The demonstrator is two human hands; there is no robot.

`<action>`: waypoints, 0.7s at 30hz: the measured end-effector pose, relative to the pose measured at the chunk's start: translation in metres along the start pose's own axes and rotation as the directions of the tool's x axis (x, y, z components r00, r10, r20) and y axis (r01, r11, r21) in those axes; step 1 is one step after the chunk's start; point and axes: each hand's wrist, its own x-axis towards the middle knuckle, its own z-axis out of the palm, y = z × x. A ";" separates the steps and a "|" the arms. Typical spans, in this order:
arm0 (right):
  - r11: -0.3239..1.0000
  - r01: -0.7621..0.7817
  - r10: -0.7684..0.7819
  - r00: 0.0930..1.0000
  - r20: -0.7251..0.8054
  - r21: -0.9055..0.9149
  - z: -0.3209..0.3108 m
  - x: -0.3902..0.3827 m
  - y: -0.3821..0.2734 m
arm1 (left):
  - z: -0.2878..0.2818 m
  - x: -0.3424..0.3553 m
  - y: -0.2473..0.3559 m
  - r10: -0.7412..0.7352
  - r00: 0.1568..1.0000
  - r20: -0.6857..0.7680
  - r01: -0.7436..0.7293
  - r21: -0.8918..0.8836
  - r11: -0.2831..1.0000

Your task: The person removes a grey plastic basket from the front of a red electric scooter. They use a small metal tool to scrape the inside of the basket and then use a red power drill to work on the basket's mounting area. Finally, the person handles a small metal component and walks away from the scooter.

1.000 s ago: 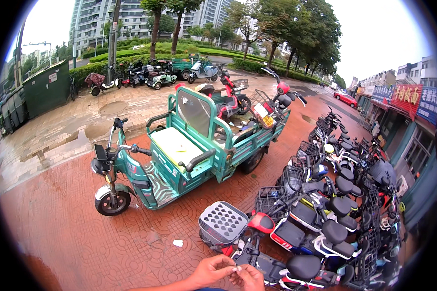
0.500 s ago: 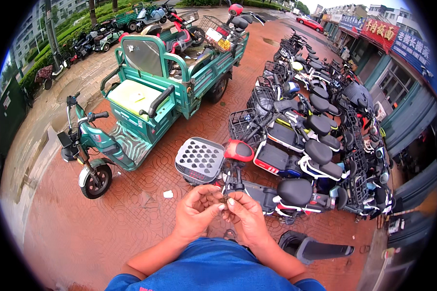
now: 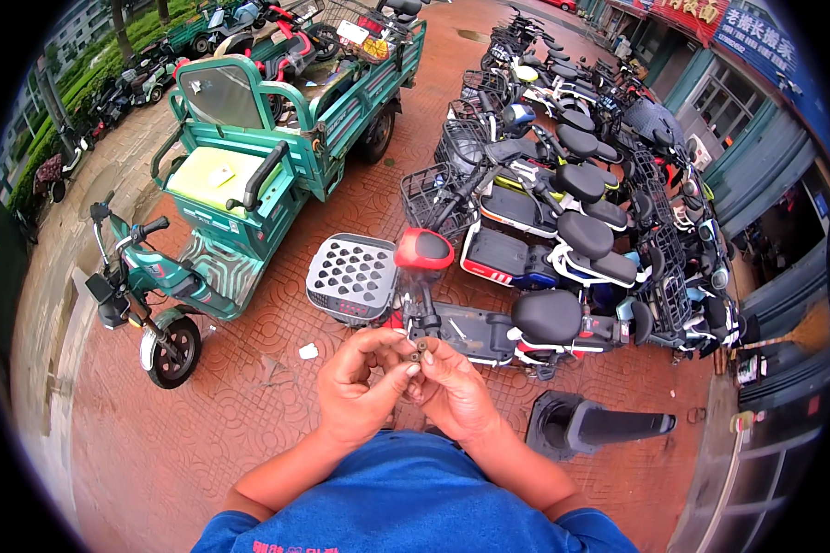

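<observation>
In front of my chest, my left hand (image 3: 364, 385) and my right hand (image 3: 456, 389) meet fingertip to fingertip. Both are closed in a pinch on small brown metal pieces (image 3: 419, 354), round and nut-like, too small to make out exactly. Thumbs press from the near side, while the curled fingers partly hide the pieces. Just beyond my hands stands a red and grey electric scooter (image 3: 548, 318) with a black seat. Its front carries a grey basket with a perforated lid (image 3: 351, 273).
A green cargo tricycle (image 3: 226, 175) stands at the left, bearing a red scooter. Rows of parked scooters (image 3: 586, 235) fill the right, before shopfronts. A dark cone-like object (image 3: 609, 426) lies at my right. White scrap (image 3: 308, 351) lies on the red paving (image 3: 249, 415).
My view has tilted down and shifted, so the vehicles sit higher and further left. Between my fingertips the brown pieces show more plainly; both hands keep their pinch.
</observation>
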 end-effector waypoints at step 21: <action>0.941 -0.019 -0.113 0.924 -0.366 -0.338 -0.093 -0.019 -0.028 | 0.022 0.032 -0.085 -0.221 0.968 0.121 0.158 0.394 0.905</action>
